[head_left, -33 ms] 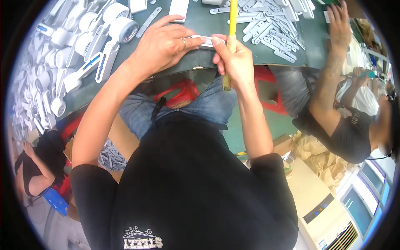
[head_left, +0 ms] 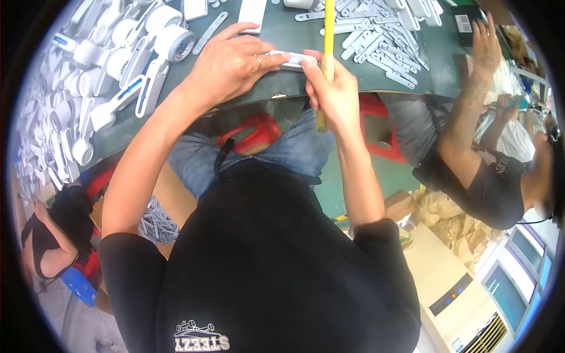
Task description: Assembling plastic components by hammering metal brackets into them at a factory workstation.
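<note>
A slim white plastic handle part (head_left: 293, 62) lies level between my two hands, just over the table's near edge. My left hand (head_left: 234, 63), with a ring on one finger, presses its fingertips on the part's left end. My right hand (head_left: 336, 91) pinches the right end, thumb on top. A long yellow stick-like tool (head_left: 329, 35) runs across my right hand, its lower tip below the palm; whether the fingers grip it, I cannot tell. Beyond my left hand are a narrow grey strip (head_left: 210, 32) and a white flat piece (head_left: 252, 16).
White handheld fans (head_left: 174, 42) and handles pile up on the left of the green table (head_left: 282, 36). Several loose grey strips (head_left: 382, 50) cover its far right. A co-worker's raised hand (head_left: 486, 47) is at right, near a black box (head_left: 465, 23). A red stool (head_left: 254, 132) shows below.
My right thumb and fingers have shifted slightly on the white handle part. The lower end of the yellow tool has moved a little. The co-worker's hand at right has moved slightly right.
</note>
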Tool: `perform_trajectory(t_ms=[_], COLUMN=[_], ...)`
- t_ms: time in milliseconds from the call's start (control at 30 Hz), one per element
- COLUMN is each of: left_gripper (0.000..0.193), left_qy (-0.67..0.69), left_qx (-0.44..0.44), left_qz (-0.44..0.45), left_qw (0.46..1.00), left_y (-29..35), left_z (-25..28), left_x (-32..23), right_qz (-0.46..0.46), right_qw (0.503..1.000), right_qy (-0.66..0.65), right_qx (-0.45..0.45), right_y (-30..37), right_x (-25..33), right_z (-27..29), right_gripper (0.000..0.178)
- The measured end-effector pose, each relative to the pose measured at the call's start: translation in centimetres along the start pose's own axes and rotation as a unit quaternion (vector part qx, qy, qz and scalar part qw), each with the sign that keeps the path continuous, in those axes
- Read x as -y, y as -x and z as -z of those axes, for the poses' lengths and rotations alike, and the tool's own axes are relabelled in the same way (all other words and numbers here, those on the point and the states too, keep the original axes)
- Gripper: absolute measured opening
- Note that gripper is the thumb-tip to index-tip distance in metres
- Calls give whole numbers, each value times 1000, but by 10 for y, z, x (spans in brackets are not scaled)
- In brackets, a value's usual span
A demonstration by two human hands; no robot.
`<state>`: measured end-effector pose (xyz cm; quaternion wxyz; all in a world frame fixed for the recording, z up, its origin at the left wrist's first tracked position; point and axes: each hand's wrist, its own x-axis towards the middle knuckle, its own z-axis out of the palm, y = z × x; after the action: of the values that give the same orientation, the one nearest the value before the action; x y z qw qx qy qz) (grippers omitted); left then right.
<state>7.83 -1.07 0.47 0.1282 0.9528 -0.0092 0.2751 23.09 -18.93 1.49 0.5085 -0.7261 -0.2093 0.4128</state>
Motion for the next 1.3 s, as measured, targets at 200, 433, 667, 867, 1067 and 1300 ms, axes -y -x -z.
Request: perform_trajectory(t_ms=[200, 433, 667, 867, 1067, 1300], left_gripper=[24, 23, 20, 19, 26, 26], left_qy=[-9, 3, -15, -12, 6, -14], left_qx=[-15, 5, -23, -20, 21, 184], left_qz=[1, 4, -7, 2, 24, -54], left_qw=[1000, 1000, 1000, 1000, 999, 981], left_y=[6, 5, 4, 3, 0, -27], left_z=[0, 1, -1, -1, 3, 23], left_x=[3, 4, 5, 5, 4, -46], right_qz=[48, 106, 66, 55, 79, 24], right_qw=[986, 954, 960, 958, 953, 991], right_qy=[160, 273, 266, 276, 288, 95], right_qx=[0, -59, -55, -55, -56, -95], right_y=[101, 132, 129, 135, 122, 144], right_x=[-3, -18, -12, -8, -33, -19], right_z=[26, 18, 15, 17, 20, 44], right_gripper=[54, 52, 51, 52, 52, 49])
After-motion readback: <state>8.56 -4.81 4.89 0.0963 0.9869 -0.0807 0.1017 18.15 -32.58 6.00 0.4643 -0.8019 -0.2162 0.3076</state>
